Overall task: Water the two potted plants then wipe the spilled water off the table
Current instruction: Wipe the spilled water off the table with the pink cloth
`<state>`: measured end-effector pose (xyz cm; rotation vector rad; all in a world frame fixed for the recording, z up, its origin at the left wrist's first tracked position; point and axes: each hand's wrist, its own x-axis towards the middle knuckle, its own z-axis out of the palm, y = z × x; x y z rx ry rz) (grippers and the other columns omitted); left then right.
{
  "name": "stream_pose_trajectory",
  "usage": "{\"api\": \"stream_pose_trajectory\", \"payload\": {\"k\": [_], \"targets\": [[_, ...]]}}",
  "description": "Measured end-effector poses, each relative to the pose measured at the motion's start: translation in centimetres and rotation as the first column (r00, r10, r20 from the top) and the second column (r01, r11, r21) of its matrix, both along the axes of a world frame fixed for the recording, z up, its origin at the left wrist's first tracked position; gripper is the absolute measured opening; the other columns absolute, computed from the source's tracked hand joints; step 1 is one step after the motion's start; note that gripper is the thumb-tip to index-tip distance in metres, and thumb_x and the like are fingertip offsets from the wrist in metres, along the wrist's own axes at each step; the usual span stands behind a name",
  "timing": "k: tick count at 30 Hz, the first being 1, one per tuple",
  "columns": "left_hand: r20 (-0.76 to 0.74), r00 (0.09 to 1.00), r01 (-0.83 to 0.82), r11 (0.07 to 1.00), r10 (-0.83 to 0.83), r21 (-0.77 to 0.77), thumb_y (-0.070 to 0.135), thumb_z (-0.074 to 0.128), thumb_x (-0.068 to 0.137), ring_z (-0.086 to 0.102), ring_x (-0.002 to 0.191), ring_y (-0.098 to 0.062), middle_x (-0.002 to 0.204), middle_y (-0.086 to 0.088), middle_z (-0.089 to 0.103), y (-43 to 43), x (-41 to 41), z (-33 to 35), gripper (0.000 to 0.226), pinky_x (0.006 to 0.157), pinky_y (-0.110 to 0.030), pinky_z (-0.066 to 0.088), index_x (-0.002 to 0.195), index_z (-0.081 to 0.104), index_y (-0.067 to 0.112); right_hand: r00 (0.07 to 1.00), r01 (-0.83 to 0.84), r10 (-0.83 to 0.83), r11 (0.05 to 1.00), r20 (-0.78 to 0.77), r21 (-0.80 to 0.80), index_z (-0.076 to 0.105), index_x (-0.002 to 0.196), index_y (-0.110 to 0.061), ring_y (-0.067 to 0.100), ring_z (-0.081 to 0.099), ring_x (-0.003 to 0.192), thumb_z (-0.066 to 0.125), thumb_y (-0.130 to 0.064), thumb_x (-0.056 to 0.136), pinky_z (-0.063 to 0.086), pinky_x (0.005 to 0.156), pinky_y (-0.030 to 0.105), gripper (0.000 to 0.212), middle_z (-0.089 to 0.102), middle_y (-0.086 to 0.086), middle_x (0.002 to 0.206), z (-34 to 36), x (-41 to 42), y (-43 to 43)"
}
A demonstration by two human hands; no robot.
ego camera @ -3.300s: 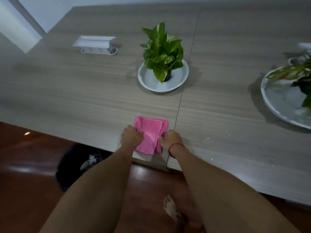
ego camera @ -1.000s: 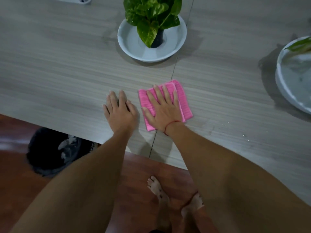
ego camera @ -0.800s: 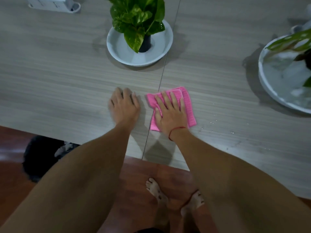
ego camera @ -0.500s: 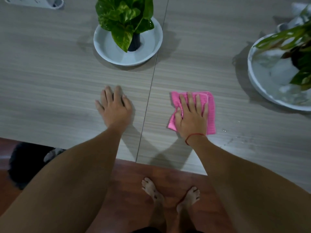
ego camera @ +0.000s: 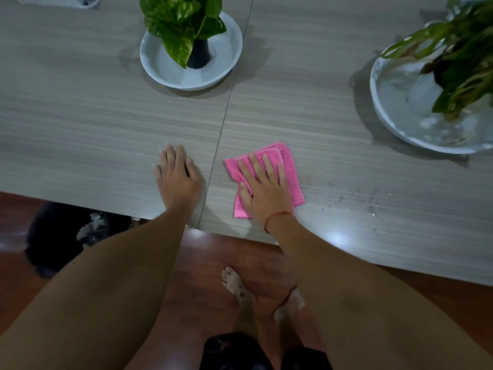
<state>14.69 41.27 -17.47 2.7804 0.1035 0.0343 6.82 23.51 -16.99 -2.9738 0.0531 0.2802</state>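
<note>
- As our right hand (ego camera: pixel 266 190) presses flat, fingers spread, on the folded pink ribbed cloth (ego camera: pixel 289 166), we are in the wiping step, near the front edge of the grey wood-grain table (ego camera: pixel 93 116), just right of its centre seam.
- Our left hand (ego camera: pixel 177 176) lies open and empty on the tabletop left of the seam, palm down, bracing us; it touches neither cloth nor pots.
- Droplets and thin wet streaks (ego camera: pixel 354 198) glint on the table to the right of the cloth, near but not yet under it.
- To wipe well, we judge the palm should keep even pressure on the whole pad and sweep right across the streaks, overlapping passes and stopping short of the table edge, so water soaks in rather than being pushed to the floor.
- The cloth's long axis runs from the near edge away from us, tilted slightly left at the far end; its far corner points towards the gap between the two plants.
- The small leafy green plant in a round white dish (ego camera: pixel 226 49) stands well beyond the cloth; the larger plant in a wide white bowl (ego camera: pixel 394 124) sits to the far right, its bowl apparently holding water.
</note>
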Motion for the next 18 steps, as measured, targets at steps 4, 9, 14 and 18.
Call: {"api": "stream_pose_trajectory", "payload": {"k": [4, 9, 14, 18], "targets": [[-0.022, 0.999, -0.036, 0.999, 0.036, -0.003, 0.029, 0.029, 0.105, 0.010, 0.153, -0.025, 0.163, -0.011, 0.019, -0.6, -1.5, -0.1, 0.052, 0.124, -0.045, 0.004, 0.155, 0.027, 0.013, 0.987, 0.135, -0.134, 0.991, 0.087, -0.006, 0.014, 0.150, -0.033, 0.020, 0.003, 0.147, 0.030, -0.040, 0.097, -0.003, 0.118, 0.042, 0.056, 0.010, -0.006, 0.159, 0.0, -1.7, -6.2], [0.017, 1.000, -0.025, 0.999, 0.025, 0.042, 0.035, 0.029, 0.103, 0.010, 0.153, -0.023, 0.164, -0.009, 0.018, -0.1, -1.7, -0.9, 0.055, 0.124, -0.043, 0.004, 0.155, 0.027, 0.016, 0.947, 0.293, -0.290, 0.956, 0.135, -0.001, 0.022, 0.150, -0.029, 0.028, 0.012, 0.146, 0.028, -0.042, 0.096, 0.000, 0.118, 0.049, 0.055, 0.019, -0.001, 0.158, -0.4, -0.9, -8.4], [0.042, 0.998, -0.040, 0.999, 0.039, 0.029, 0.032, 0.034, 0.102, 0.011, 0.153, -0.022, 0.163, -0.008, 0.021, -0.2, -1.5, -0.8, 0.054, 0.124, -0.042, 0.003, 0.154, 0.030, 0.017, 0.939, 0.341, -0.340, 0.940, 0.039, -0.001, -0.005, 0.151, -0.030, 0.033, -0.007, 0.145, 0.011, -0.049, 0.097, -0.004, 0.115, 0.056, 0.059, -0.006, 0.005, 0.160, -0.4, 1.6, -3.9], [0.021, 0.999, -0.043, 0.999, 0.043, 0.024, 0.030, 0.033, 0.104, 0.010, 0.153, -0.022, 0.163, -0.009, 0.020, -0.4, -1.7, -0.5, 0.053, 0.124, -0.042, 0.002, 0.154, 0.029, 0.017, 0.981, 0.192, -0.193, 0.981, 0.029, 0.039, -0.007, 0.150, -0.030, 0.032, -0.010, 0.145, 0.013, -0.047, 0.099, -0.002, 0.115, 0.056, 0.056, -0.008, 0.003, 0.159, 0.0, 0.4, 0.4]]}}
